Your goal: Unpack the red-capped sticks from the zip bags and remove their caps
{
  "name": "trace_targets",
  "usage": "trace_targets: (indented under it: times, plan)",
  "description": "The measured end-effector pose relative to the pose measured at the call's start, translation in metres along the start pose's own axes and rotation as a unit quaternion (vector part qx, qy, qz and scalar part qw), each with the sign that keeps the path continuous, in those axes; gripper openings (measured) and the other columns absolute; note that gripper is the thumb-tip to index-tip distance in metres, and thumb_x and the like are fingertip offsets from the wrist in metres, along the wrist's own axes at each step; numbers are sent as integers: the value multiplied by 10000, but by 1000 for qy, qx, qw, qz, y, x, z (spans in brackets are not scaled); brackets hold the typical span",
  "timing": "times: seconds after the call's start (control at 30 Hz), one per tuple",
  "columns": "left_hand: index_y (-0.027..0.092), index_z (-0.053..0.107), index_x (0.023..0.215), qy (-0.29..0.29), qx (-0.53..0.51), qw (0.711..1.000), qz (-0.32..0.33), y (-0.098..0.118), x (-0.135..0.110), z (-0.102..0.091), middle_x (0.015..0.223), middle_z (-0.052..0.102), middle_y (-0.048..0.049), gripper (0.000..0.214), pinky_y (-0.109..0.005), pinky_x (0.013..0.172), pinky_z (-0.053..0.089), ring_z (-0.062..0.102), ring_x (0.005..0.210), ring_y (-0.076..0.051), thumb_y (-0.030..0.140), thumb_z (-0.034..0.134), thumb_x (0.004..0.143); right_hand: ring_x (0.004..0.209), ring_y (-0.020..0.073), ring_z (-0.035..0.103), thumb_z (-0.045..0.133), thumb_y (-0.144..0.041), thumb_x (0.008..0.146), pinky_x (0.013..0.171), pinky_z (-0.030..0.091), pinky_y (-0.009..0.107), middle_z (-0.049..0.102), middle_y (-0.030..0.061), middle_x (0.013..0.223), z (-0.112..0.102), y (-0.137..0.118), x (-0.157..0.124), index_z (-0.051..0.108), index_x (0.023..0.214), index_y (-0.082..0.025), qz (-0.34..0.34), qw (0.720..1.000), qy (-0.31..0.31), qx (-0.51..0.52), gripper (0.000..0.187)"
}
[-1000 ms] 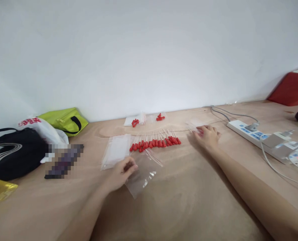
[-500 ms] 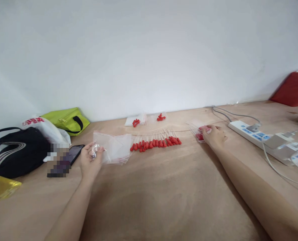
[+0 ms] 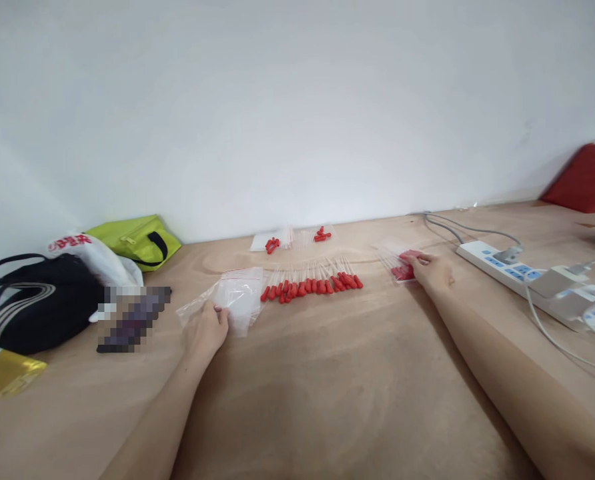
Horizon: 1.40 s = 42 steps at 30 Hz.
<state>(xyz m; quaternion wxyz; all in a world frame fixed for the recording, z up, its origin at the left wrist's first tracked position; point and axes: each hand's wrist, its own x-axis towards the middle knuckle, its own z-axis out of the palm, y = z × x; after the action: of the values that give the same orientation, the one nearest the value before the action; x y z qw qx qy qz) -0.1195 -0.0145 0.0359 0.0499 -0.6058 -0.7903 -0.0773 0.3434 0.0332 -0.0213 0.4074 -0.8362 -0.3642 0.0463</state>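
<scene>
Left of the red-tipped row [image 3: 302, 287], left hand [image 3: 205, 331] apparently tidies clear bags [image 3: 245, 291], grip unclear; right of it, right hand [image 3: 433, 275] pinches filled bag [image 3: 401, 271]; releasing calls for care.

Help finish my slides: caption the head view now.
Left hand on clear bags, right hand on bagged red droppers, a row of loose droppers between.

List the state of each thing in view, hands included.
Clear plastic zip bags: overlapping, unevenly stacked.
Bare left hand: fingers bent, on those bags; grip unclear.
Clear plastic bag with red-bulbed droppers: filled; sealed or not, unclear.
Bare right hand: fingers at the filled bag's edge; grip unclear.
Row of clear, red-bulbed droppers: lying side by side, bulbs toward the person.
White power strip: plugs inserted, small red light lit.
</scene>
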Motion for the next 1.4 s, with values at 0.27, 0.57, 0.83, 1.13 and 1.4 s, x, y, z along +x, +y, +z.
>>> trace_targets:
  times: [0.27, 0.57, 0.83, 1.13, 1.4]
  plan:
    - [166, 488, 961, -19, -153, 988, -29, 1, 0, -3, 693, 658, -44, 285, -286, 619, 448, 636, 695, -223, 366, 422, 769, 723, 237, 599, 591, -295, 615, 747, 438, 411, 662, 61, 716, 0, 3, 4, 696, 815, -198, 61, 995, 28, 73, 246]
    - [102, 433, 1209, 110, -49, 989, 82, -4, -4, -5, 1251, 463, -188, 502, -450, 939, 335, 396, 1188, -321, 377, 402, 791, 595, 118, 586, 542, -244, 709, 603, 513, 277, 613, 36, 699, -35, -41, 5, 634, 846, -129, -53, 909, 130, 391, 201]
    - [254, 410, 1281, -88, -36, 983, 157, 3, -4, 15, 1397, 313, -107, 490, -571, 997, 163, 210, 1302, -316, 444, 298, 843, 574, 112, 583, 654, -233, 616, 558, 527, 278, 601, 7, 692, -55, -84, -80, 593, 766, -167, 0, 816, -139, 561, 174]
    - [216, 525, 1160, -33, -226, 903, 365, 62, -67, -10, 1290, 454, -61, 401, -386, 1032, 304, 346, 1243, -202, 400, 305, 879, 517, 117, 544, 703, -366, 547, 527, 463, 255, 594, -26, 594, -35, -76, -199, 551, 769, -191, 126, 798, -305, 504, 321]
    - [254, 289, 1340, -168, -167, 849, 473, 81, -91, -1, 1427, 250, -71, 551, -465, 1046, 250, 207, 1310, -249, 402, 441, 832, 431, 95, 524, 675, -336, 605, 426, 451, 227, 545, -74, 516, -43, -60, -180, 487, 849, -184, 88, 787, -489, 366, 343]
